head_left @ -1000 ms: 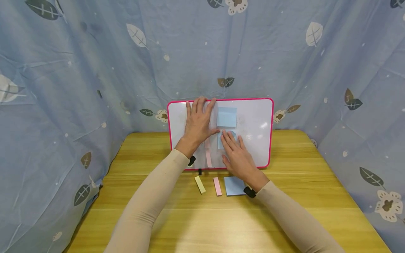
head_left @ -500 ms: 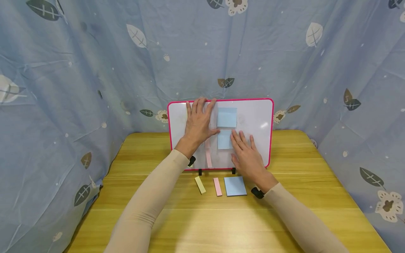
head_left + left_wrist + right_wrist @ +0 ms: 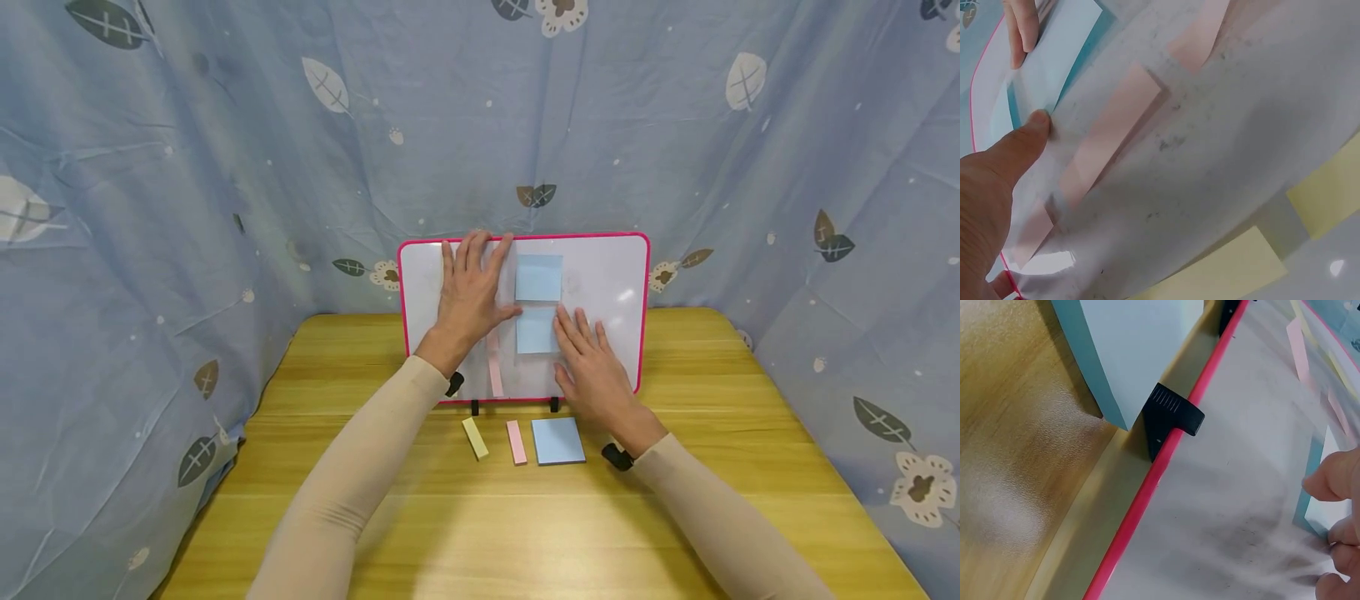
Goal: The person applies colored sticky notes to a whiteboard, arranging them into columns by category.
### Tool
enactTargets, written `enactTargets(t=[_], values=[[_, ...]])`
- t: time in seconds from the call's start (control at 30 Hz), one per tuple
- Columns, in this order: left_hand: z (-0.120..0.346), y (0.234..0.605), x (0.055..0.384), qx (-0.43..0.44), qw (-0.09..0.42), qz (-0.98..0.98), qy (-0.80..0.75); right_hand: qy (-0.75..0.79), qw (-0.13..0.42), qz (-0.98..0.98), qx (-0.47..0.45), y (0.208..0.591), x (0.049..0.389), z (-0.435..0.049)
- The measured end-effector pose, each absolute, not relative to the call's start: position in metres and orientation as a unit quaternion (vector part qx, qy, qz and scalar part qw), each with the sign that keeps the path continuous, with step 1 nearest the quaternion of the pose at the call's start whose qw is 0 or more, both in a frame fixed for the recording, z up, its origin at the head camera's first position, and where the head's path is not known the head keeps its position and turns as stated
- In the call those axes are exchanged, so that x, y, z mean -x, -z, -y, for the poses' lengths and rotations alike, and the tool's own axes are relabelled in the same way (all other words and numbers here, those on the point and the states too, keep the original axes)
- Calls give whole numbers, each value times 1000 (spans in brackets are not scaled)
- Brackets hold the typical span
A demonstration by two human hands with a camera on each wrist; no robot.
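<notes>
A pink-rimmed whiteboard point(image 3: 600, 275) stands upright. Two light blue sticky notes are on it, an upper note point(image 3: 538, 277) and a lower note point(image 3: 536, 331). My left hand point(image 3: 468, 296) holds the board, its fingers hooked over the top edge. In the left wrist view, its thumb point(image 3: 1025, 134) presses at the lower note's corner. My right hand point(image 3: 596, 367) rests with extended fingers along the lower note's right edge. Pink strips point(image 3: 1110, 134) and yellow strips point(image 3: 1222, 269) are stuck left of the blue notes, partly hidden behind my left hand in the head view.
On the wooden table point(image 3: 480, 533) before the board lie a yellow strip pad point(image 3: 475, 439), a pink strip pad point(image 3: 516, 442) and a blue sticky-note pad point(image 3: 558, 442). Black feet point(image 3: 1169, 415) grip the board's lower rim. A patterned curtain point(image 3: 420, 150) surrounds the table.
My right hand has slid rightward across the lower blue note to its right edge, uncovering most of the note and the blue pad below. My left hand has stayed in place.
</notes>
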State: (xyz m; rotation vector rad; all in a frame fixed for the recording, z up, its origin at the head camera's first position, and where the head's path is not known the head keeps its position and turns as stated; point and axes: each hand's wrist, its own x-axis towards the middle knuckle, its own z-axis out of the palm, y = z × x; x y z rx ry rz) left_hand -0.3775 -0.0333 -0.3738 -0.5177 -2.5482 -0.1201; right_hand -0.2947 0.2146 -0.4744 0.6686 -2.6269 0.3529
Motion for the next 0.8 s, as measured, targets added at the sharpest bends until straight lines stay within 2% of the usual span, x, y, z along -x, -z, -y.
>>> enactTargets(t=[0.2,0.37,0.53,0.67,0.8], values=[[33,376,375,193,254,947,39,-156,223,927,-258,476,292,-217],[36,377,369,201,253,945,48,-176,273,900,-289,481,289,-221],[41,381,361,229,280,931,55,-193,304,882,-304,486,286,-227],[45,386,351,263,307,912,62,-213,309,873,-312,488,281,-232],[48,393,341,288,313,903,60,-227,308,867,-318,490,277,-236]])
